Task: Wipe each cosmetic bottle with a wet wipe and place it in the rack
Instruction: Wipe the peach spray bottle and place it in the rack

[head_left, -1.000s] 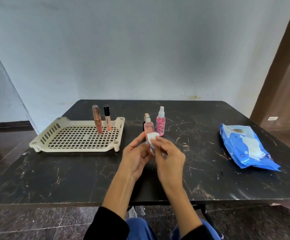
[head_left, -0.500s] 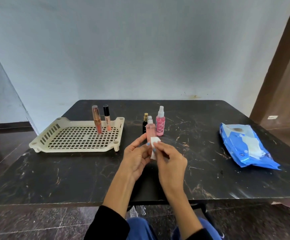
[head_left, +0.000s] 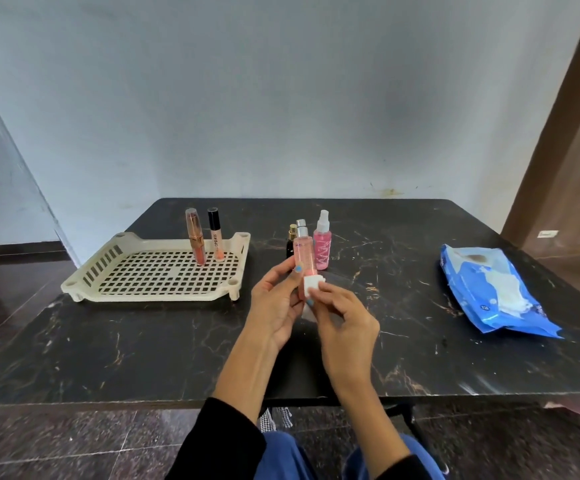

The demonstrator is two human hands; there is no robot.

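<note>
My left hand holds a pale pink bottle with a silver cap upright above the table. My right hand presses a folded white wet wipe against the bottle's lower part. Behind them stand a pink spray bottle, a small black bottle with a gold cap and a silver cap of another bottle, mostly hidden. The cream plastic rack lies at the left with two slim tubes, one rose-gold and one black-capped lip gloss, standing at its far side.
A blue pack of wet wipes lies on the right of the black marble table. A grey wall rises behind the table and a brown door frame stands at the right. My knees in blue trousers show below the front edge.
The pink bottle has risen and stands more upright in my left hand. The wipe has slid down from the bottle's middle to its lower part.
</note>
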